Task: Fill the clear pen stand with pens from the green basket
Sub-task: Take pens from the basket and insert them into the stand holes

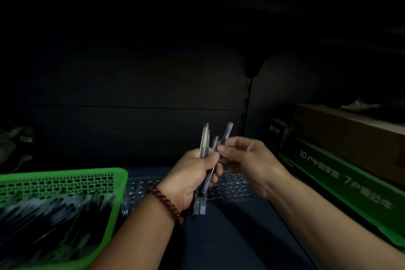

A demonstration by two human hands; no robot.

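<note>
My left hand [194,178], with a bead bracelet on its wrist, grips a bundle of several pens [205,142] upright in the middle of the view. My right hand [245,160] pinches one pen [226,132] of that bundle near its top. The green basket [105,221] sits at the lower left with many dark pens [54,215] lying in it. The clear pen stand [232,184] lies flat on the dark surface behind and below my hands; it is partly hidden by them.
A green printed box [341,190] lies along the right, with a brown cardboard box [346,131] on top and a small dark box [277,132] beside it. A black back wall with a slotted shelf upright [247,103] stands behind. Dim bagged items [15,144] sit at far left.
</note>
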